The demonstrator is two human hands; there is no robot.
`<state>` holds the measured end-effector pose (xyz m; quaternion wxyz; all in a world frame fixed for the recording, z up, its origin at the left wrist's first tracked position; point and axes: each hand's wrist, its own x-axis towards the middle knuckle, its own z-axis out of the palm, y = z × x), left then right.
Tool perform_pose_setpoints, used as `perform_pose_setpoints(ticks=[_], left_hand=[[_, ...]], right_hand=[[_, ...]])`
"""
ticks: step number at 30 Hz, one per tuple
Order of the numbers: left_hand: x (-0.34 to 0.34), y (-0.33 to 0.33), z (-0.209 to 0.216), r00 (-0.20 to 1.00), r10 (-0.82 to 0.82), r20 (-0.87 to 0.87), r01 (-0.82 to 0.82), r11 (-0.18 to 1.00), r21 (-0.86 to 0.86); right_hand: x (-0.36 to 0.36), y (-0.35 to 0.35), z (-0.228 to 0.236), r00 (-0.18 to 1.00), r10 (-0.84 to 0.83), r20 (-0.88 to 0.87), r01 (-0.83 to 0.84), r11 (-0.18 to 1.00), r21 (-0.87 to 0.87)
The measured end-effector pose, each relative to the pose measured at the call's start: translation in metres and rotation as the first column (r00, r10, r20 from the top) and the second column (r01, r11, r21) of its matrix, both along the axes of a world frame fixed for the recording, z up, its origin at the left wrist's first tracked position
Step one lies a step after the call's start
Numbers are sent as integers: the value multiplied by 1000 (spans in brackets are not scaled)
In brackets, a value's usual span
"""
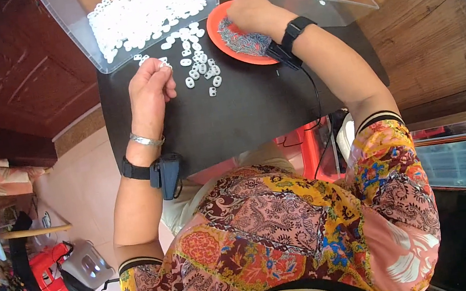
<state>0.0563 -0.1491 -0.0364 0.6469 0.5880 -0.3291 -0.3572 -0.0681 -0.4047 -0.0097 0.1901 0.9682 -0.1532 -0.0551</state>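
Note:
My left hand (149, 90) is closed in a pinch above the dark table, holding a small white plastic piece (165, 65) between thumb and fingertips. At the right, my right hand (252, 13) bends down over a round red plate (214, 34), its fingers curled into a heap of small grey screws (247, 44). The back of that hand hides its fingertips, so what they hold does not show. Between the hands lie several loose white pieces (201, 68), oval with two holes, scattered on the table top.
A clear plastic bin (69, 34) heaped with white pieces (145, 14) stands at the far left. Another clear box (339, 7) with a few white pieces sits far right, beside a wooden panel (429, 35). A cable (316, 92) hangs from my right wrist band over the table edge.

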Motion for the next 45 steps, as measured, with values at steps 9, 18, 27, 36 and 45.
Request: perform_pose_setpoints(ticks=[9, 18, 27, 36, 45], left_hand=[[6, -1, 0, 1000, 12, 4, -12, 999, 37], [6, 1, -2, 996, -3, -91, -1, 999, -44], [-1, 0, -2, 990, -56, -132, 53, 998, -20], [-3, -2, 0, 996, -36, -84, 40, 998, 48], [-7, -3, 0, 998, -41, -49, 45, 996, 77]], right_hand=[[-8, -11, -2, 962, -241, 127, 209, 952, 222], [-41, 9, 9, 743, -519, 422, -223, 402, 888], [-8, 94, 0, 893, -255, 371, -382, 5, 924], [0, 97, -27, 802, -186, 568, -463, 407, 787], [-1, 105, -22, 721, -242, 650, -529, 414, 741]])
